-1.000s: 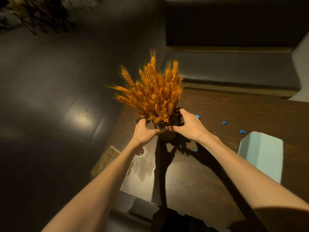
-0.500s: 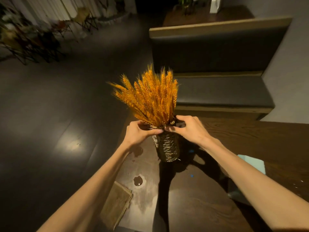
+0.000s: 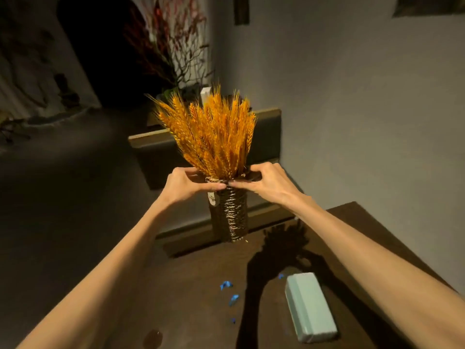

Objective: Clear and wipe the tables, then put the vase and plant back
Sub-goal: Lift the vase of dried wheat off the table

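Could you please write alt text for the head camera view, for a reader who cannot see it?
Both hands, left hand and right hand, grip the rim of a woven vase of orange wheat stalks above a dark wooden table. A pale green box and blue scraps lie on the table.

Your vase [image 3: 230, 215]: dark brown weave, pale tan strands twisted through in bands, small whitish tag near rim. Your wheat bunch [image 3: 211, 137]: bright orange, golden tips. Table [image 3: 191, 306]: dark brown wood grain. Box [image 3: 310, 307] on it: pale mint green. Scraps [image 3: 225, 285] beside box: bright blue. Wall [image 3: 364, 96]: plain grey. Branches [image 3: 173, 44] behind: red and black.
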Tool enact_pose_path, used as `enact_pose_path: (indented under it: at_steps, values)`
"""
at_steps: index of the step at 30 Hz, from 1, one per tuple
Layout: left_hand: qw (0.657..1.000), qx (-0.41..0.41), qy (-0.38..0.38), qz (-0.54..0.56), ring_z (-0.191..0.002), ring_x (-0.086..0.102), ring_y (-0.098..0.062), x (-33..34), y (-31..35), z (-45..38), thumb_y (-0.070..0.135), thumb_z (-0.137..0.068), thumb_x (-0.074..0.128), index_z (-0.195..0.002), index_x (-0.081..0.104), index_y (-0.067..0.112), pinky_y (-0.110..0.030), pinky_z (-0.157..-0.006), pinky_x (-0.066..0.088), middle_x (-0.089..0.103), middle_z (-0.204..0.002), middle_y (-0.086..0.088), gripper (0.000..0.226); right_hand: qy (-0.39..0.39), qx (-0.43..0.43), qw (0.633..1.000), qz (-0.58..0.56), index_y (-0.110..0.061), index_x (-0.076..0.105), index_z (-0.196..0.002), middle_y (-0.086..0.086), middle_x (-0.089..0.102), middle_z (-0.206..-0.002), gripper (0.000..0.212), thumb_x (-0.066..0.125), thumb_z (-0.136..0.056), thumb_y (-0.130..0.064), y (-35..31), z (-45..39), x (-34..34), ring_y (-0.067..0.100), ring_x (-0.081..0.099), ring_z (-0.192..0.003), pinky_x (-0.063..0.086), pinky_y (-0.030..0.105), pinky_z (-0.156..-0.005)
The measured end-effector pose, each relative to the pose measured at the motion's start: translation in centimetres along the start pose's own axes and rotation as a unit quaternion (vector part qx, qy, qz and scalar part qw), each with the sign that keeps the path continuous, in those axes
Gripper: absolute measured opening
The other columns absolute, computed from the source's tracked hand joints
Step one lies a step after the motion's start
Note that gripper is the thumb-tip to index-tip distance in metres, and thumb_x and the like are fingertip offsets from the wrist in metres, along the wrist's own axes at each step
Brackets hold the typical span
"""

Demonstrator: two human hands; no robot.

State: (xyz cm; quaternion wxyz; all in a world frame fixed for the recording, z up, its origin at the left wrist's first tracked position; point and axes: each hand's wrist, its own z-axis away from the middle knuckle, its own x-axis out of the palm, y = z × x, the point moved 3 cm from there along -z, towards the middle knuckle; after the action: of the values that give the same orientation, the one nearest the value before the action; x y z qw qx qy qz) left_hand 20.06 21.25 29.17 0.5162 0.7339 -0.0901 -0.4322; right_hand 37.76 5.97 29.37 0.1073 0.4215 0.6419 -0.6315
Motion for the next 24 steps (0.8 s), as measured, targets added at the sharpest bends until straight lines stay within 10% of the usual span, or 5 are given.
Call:
enact_pose_path:
  at_steps: [20,24]
  values:
    - [0.945,0.11,-0.293,0.09,-0.101,0.071,-0.008,33.6,15.5,-9.8,0.046,-0.055,0.094,-0.103,0.077,0.022,-0.04,-0.095,0.055,0.077,-0.103,0.01,0.057,0.216,0.241,0.945,0.047,-0.019,0.075,-0.098,-0.013,0.07,-0.073,0.04,0.076,-0.08,-0.055,20.0,16.5,-20.6,-0.003,0.065,-0.065,0.044,0.015,-0.053]
    - [0.936,0.076,-0.328,0.104,-0.089,0.072,-0.004,40.3,15.6,-9.5,0.032,-0.062,0.093,-0.101,0.075,0.021,-0.02,-0.071,0.055,0.077,-0.099,0.008,0.044,0.226,0.286,0.931,0.021,-0.02,0.075,-0.107,-0.004,0.077,-0.087,0.057,0.075,-0.073,-0.066,25.4,19.4,-21.4,0.011,0.073,-0.082,0.06,0.038,-0.075]
